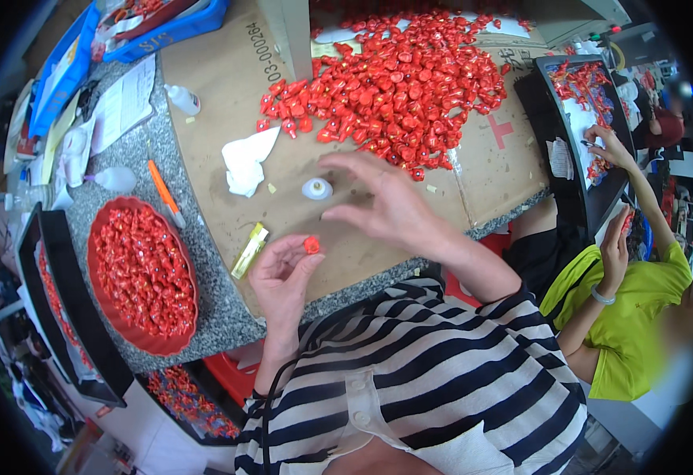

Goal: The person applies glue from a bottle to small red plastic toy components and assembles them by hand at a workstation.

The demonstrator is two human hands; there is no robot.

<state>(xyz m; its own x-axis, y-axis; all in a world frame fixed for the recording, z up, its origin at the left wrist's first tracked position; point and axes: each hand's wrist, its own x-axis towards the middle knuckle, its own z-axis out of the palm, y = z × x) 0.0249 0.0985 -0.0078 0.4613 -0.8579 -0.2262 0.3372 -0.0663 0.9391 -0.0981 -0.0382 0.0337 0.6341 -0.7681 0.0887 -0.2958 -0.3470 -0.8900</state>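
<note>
Between the thumb and fingers of my left hand (281, 273) is a small red plastic piece (311, 245). My right hand (386, 198) is raised over the cardboard with thumb and fingers spread, nothing between them. Just left of its fingertips stands a small white bottle (317, 188) with a nozzle, untouched. A yellow packet (250, 250) lies beside my left hand. Farther back, a big heap of similar red pieces (394, 87) covers the cardboard (220, 87). A crumpled white tissue (246, 162) rests left of the bottle.
A red scalloped tray (195, 305) full of red pieces stands on the left, near an orange cutter knife (164, 192). Two more bottles, papers (125, 103) and blue bins (65, 83) lie beyond. At right, a co-worker in a yellow-green shirt (635, 317) works at a black tray (556, 119).
</note>
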